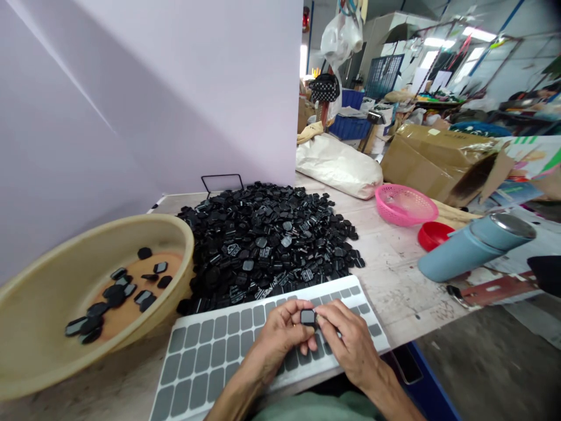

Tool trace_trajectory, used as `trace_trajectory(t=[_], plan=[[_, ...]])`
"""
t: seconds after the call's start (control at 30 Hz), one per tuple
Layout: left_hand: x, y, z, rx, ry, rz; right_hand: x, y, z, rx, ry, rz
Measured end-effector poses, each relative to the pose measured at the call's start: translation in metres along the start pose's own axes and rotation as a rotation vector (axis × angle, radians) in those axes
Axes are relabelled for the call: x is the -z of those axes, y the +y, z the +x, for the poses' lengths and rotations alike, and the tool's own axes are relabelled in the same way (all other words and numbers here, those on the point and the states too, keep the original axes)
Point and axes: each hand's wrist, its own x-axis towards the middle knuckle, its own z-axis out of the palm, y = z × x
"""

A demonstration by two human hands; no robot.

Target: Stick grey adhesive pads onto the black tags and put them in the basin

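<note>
A small black plastic piece [308, 317] with rounded corners and a dark grey face is held up between my hands. My left hand [287, 327] pinches it from the left, thumb below and fingers curled around. At its right edge, the fingertips of my right hand [346, 330] are pressed together against it; whether a sticker edge is between them cannot be made out. Under both hands lies a white sheet of grey rounded-rectangle stickers [210, 356], partly covered by my forearms. Just beyond the sheet rises a big heap of similar black pieces [267, 240].
A beige basin [175, 251] with several black pieces stands at left. To the right are a pink basket [405, 204], a red bowl [433, 235] and a blue thermos flask [473, 245]. Behind them are a white sack [337, 164] and a cardboard box [433, 161]. A pale wall closes the back left.
</note>
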Motion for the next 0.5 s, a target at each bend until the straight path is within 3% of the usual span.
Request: trace_trajectory(t=[0.2, 0.33, 0.43, 0.5], plan=[[0.002, -0.006, 0.004, -0.006, 0.001, 0.011, 0.001, -0.003, 0.001, 0.023, -0.046, -0.03], [0.004, 0.001, -0.001, -0.061, 0.053, 0.292, -0.002, -0.001, 0.002, 0.044, -0.063, -0.142], [0.022, 0.033, -0.023, -0.249, 0.278, 0.616, 0.007, 0.01, 0.002, -0.026, 0.013, -0.206], [0.046, 0.064, -0.046, -0.466, 0.601, 0.832, 0.019, 0.018, 0.001, -0.109, 0.064, -0.201]])
